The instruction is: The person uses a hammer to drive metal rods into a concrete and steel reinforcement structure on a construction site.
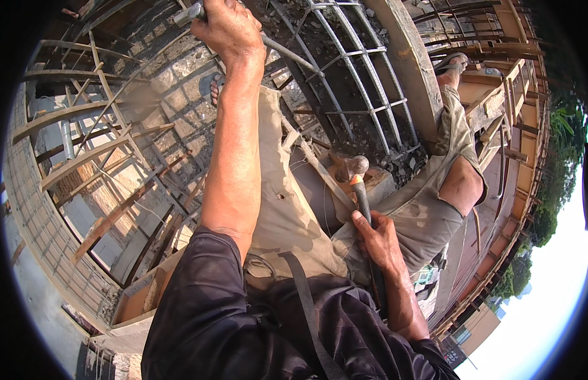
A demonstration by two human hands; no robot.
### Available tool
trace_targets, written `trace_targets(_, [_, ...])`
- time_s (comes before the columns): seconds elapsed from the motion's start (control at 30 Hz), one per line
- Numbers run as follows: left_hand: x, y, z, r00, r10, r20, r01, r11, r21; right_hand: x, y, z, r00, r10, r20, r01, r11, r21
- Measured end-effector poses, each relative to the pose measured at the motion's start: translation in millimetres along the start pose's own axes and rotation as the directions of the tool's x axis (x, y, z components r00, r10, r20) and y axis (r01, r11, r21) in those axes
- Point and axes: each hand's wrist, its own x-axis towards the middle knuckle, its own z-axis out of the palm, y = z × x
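Observation:
At the top of the head view, my left hand (228, 28) is closed around a grey metal bar (291, 56). One end of the bar pokes out to the left of the fist, and the other slants down to the right toward a cage of steel rebar (365, 69). My right hand (379, 244) grips a hammer (363, 196) by its dark handle, in front of my right thigh. The hammer's rounded metal head points up and away from me, with an orange band just below it.
I straddle timber formwork high up, my right foot (455, 61) on wood at the far right. A thick board (411, 69) borders the rebar cage. Wooden struts (79, 117) and rebar grids lie down to the left, over a lower level. Trees (547, 202) stand beyond the right edge.

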Motion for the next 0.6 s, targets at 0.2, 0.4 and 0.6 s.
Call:
trace_targets(0.2, [19.4, 22.8, -8.3, 0.946, 0.212, -0.246, -0.167, 0.967, 0.191, 0.4, -0.9, 3.0, 1.000, 0.002, 0.004, -0.002, 1.000, -0.020])
trace_targets(0.4, [24.0, 6.9, -23.0, 0.907, 0.402, -0.125, -0.352, 0.887, 0.300, 1.1, -3.7, 3.4, 0.999, 0.033, 0.005, -0.033, 0.999, -0.023])
trace_targets(0.6, [47.9, -81.3, -50.3, 0.906, 0.273, -0.325, -0.217, 0.956, 0.197, 1.8, -0.6, 5.7, 1.000, -0.003, -0.020, 0.001, 0.991, -0.135])
